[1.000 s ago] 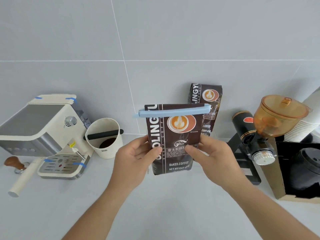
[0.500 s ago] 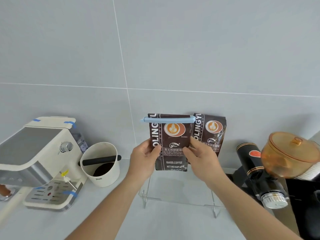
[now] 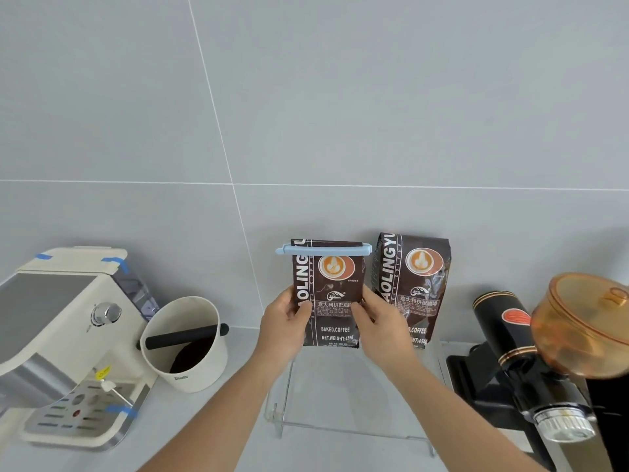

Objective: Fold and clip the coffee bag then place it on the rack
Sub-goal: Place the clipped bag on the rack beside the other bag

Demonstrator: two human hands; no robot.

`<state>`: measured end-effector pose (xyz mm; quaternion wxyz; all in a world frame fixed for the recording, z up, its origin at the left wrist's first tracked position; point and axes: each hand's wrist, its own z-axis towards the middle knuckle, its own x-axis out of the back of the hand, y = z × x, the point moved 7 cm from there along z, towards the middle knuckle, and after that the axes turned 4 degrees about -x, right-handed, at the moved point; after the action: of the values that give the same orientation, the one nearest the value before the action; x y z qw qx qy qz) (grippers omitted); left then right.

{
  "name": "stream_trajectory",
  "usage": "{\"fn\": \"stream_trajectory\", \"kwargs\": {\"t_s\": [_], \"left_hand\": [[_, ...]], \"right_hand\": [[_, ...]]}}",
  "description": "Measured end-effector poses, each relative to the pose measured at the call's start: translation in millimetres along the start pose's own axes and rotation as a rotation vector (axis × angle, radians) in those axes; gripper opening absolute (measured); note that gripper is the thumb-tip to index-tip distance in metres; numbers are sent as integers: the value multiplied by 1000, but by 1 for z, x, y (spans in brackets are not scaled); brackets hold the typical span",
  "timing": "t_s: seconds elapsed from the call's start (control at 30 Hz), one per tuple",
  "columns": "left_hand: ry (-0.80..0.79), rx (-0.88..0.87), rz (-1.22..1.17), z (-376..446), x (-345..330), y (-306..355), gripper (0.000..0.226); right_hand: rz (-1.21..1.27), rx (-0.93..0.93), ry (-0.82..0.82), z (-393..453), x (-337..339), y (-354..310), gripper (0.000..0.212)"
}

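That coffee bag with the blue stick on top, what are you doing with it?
A person holds the coffee bag upright with both hands, the left hand on one side and the right hand on the other. Its top is folded over and pinched shut by a blue clip. They are setting it on a clear rack by the wall, beside a second bag standing there. It is not let go yet.

coffee bag (image 3: 328,294) is upright over the rack (image 3: 343,427), clip (image 3: 323,250) across its top, left hand (image 3: 284,323) and right hand (image 3: 381,327) on either side. second bag (image 3: 413,281) just right of it against the wall. knock box (image 3: 187,342) and espresso machine (image 3: 64,335) off left, grinder (image 3: 531,362) far right.
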<state>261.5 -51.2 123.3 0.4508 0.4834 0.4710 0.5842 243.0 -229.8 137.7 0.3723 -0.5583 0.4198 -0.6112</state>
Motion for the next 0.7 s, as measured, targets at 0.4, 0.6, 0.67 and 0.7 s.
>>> {"fn": "stream_trajectory", "kwargs": {"t_s": [0.4, 0.6, 0.67, 0.7], "left_hand": [[-12, -38, 156, 14, -9, -7, 31], [-3, -45, 202, 21, -11, -8, 29], [-6, -43, 210, 22, -10, -7, 29], [-5, -41, 212, 22, -9, -7, 28]], "right_hand": [[86, -74, 5, 4, -12, 5, 49], [99, -90, 15, 12, -11, 6, 51], [103, -76, 7, 13, -11, 7, 53], [110, -71, 3, 14, -12, 8, 53]]}}
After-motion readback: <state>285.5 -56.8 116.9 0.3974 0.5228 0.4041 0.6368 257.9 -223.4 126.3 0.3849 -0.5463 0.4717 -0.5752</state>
